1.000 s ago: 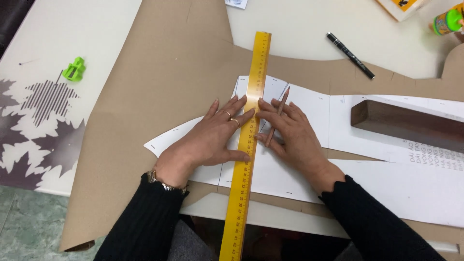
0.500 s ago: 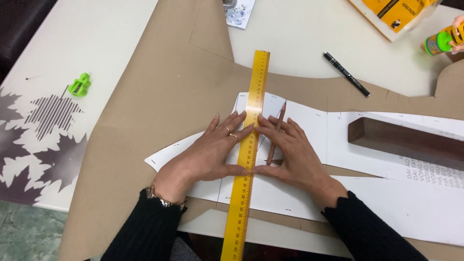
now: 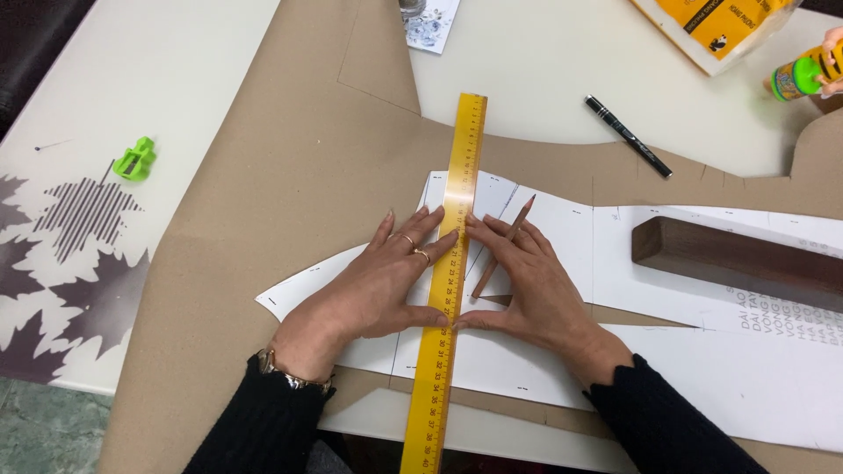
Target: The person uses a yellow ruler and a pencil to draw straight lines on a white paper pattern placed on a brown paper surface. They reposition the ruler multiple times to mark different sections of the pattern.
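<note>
a long yellow ruler (image 3: 448, 281) lies lengthwise across white paper pattern pieces (image 3: 544, 377) on a large brown kraft paper sheet (image 3: 290, 202), its near end past the table's front edge. the left hand (image 3: 373, 290) lies flat with fingers spread, thumb and fingertips touching the ruler's left edge. the right hand (image 3: 531, 285) presses the right edge, fingers spread, with a brown pencil (image 3: 502, 247) slanting between them. a dark wooden block (image 3: 738, 259) sits on the paper to the right, a black pen (image 3: 628, 136) beyond. a green sharpener (image 3: 134, 160) lies well apart on the white table (image 3: 132, 79), which has open room at the left.
</note>
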